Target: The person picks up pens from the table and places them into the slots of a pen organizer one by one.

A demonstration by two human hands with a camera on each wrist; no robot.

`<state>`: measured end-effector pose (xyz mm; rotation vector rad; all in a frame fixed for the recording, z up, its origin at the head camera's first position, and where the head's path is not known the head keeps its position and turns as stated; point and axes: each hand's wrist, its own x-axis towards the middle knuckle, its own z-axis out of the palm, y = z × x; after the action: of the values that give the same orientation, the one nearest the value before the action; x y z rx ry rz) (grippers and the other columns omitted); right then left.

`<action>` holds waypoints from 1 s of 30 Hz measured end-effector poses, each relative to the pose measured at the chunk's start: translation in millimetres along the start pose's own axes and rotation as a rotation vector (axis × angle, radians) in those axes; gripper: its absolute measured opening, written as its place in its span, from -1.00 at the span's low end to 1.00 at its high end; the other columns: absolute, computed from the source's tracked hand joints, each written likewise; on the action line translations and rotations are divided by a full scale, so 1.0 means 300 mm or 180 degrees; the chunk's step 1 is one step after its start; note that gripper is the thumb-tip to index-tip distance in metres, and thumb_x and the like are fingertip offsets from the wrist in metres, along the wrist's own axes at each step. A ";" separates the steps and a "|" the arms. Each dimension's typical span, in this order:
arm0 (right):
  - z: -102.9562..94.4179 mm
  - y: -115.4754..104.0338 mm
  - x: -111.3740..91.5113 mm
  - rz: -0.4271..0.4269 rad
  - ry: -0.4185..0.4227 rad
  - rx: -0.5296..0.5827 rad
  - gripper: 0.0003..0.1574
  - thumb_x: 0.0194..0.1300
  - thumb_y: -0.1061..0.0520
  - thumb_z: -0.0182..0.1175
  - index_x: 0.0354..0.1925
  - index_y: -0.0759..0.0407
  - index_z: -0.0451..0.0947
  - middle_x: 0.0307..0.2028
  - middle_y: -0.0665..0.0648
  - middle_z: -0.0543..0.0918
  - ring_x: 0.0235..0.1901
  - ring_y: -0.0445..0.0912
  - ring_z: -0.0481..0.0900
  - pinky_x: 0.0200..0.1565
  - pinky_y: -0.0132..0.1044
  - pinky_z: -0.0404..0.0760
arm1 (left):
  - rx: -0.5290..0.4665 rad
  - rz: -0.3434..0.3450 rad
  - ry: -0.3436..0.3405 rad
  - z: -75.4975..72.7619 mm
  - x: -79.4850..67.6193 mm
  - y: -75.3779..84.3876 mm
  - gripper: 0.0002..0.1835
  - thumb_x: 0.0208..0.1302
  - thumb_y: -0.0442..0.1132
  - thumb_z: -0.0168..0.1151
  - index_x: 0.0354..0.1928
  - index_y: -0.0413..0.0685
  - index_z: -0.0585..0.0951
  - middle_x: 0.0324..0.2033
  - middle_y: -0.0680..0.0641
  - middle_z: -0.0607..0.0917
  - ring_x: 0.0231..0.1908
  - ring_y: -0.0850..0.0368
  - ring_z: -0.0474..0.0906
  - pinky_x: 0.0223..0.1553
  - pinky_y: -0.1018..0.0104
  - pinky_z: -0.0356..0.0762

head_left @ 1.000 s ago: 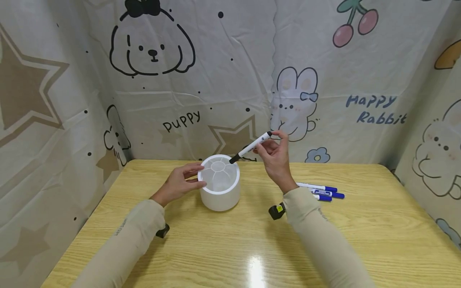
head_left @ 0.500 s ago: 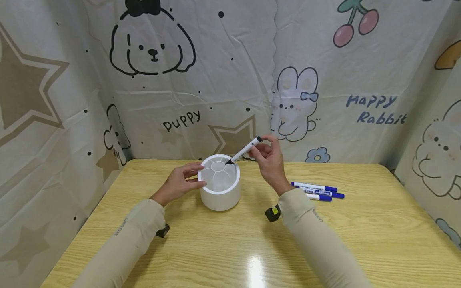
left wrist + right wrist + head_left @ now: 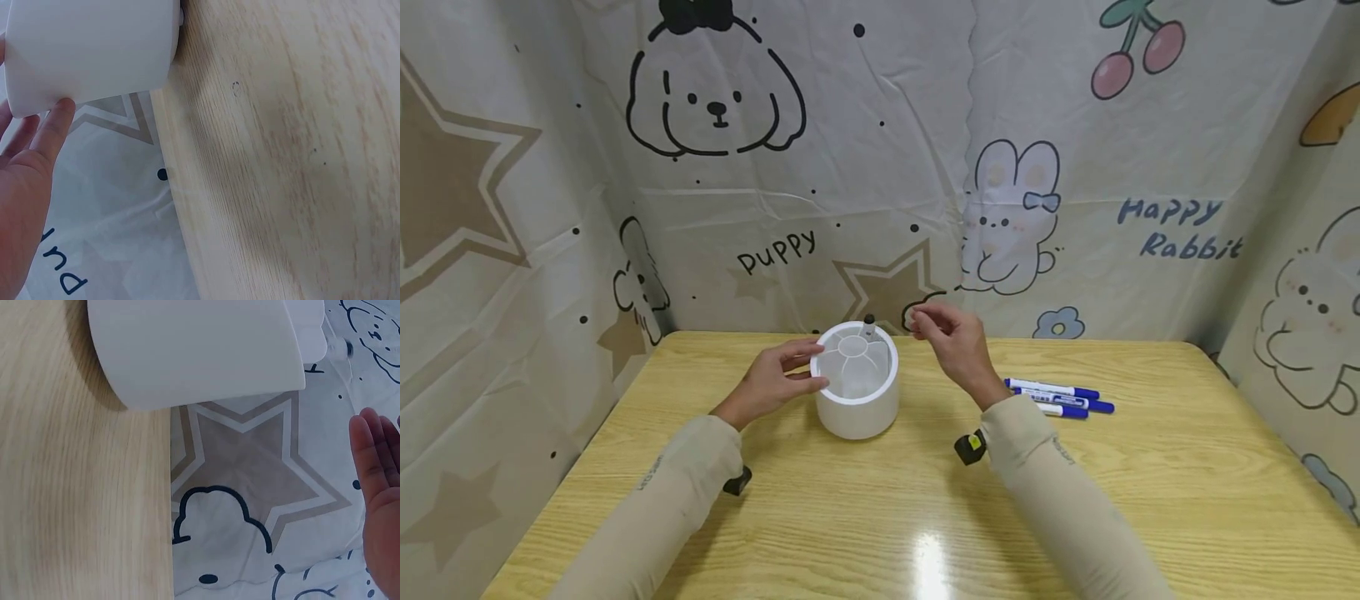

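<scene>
1. Patterned cloth (image 3: 887, 83) hangs behind our wooden table (image 3: 820, 517).
2. We see the white divided holder (image 3: 857, 419) standing upright on it.
3. Our left hand (image 3: 771, 383) holds the holder's side, thumb and fingers bent round it.
4. We see the black-tipped marker (image 3: 868, 330) in a far-side compartment, its end poking above the rim.
5. Our right hand (image 3: 958, 343) holds nothing, fingers loosely extended, near the holder but apart.
6. Three blue-capped markers (image 3: 1060, 401) lie to our right.
</scene>
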<state>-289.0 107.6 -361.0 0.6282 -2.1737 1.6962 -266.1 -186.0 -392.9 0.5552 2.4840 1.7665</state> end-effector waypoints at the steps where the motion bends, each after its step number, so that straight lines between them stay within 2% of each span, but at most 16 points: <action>1: -0.005 0.003 -0.004 0.0006 -0.0003 -0.0007 -0.75 0.46 0.28 0.16 -0.03 0.48 0.61 -0.21 0.41 0.70 -0.25 0.17 0.72 -0.14 -0.20 0.74 | 0.0004 -0.0003 0.0001 0.001 0.000 -0.001 -0.44 0.20 -0.46 0.40 0.24 -0.46 0.49 0.38 -0.35 0.34 0.24 -0.31 0.45 0.07 0.26 0.62; 5: -0.033 0.037 -0.018 0.0027 -0.0012 -0.0080 -0.75 0.45 0.22 0.19 -0.04 0.39 0.64 -0.22 0.32 0.72 -0.28 -0.05 0.71 -0.15 -0.31 0.73 | -0.0021 0.0002 0.0022 0.006 -0.002 -0.004 -0.43 0.19 -0.48 0.41 0.23 -0.48 0.48 0.38 -0.37 0.33 0.25 -0.32 0.44 0.07 0.27 0.61; 9: -0.071 0.044 -0.033 0.0081 0.0013 -0.0168 -0.75 0.45 0.19 0.20 -0.07 0.38 0.64 -0.22 0.29 0.73 -0.27 -0.07 0.71 -0.12 -0.22 0.74 | -0.0055 0.0026 0.0073 0.010 -0.009 0.004 -0.43 0.15 -0.51 0.43 0.21 -0.50 0.49 0.36 -0.37 0.35 0.23 -0.32 0.46 0.05 0.27 0.63; 17: -0.146 0.060 -0.063 0.0225 0.0058 -0.0289 -0.71 0.45 0.09 0.23 -0.10 0.33 0.63 -0.21 0.26 0.73 -0.24 -0.09 0.69 -0.15 -0.43 0.67 | 0.0066 0.0092 0.0134 0.012 -0.017 0.011 -0.46 0.12 -0.47 0.46 0.16 -0.46 0.53 0.30 -0.35 0.41 0.18 -0.31 0.52 0.02 0.26 0.65; 30: -0.274 0.095 -0.114 0.0278 0.0102 -0.0592 -0.66 0.44 0.01 0.24 -0.06 0.27 0.63 -0.19 0.20 0.73 -0.23 -0.24 0.68 -0.15 -0.50 0.65 | 0.0088 0.0133 0.0149 0.018 -0.013 -0.005 -0.51 0.12 -0.47 0.47 0.09 -0.44 0.54 0.37 -0.34 0.36 0.25 -0.30 0.44 0.07 0.23 0.62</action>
<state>-276.5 198.1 -381.1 0.4600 -2.3319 1.5099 -261.6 -182.8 -396.7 0.5783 2.5500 1.7825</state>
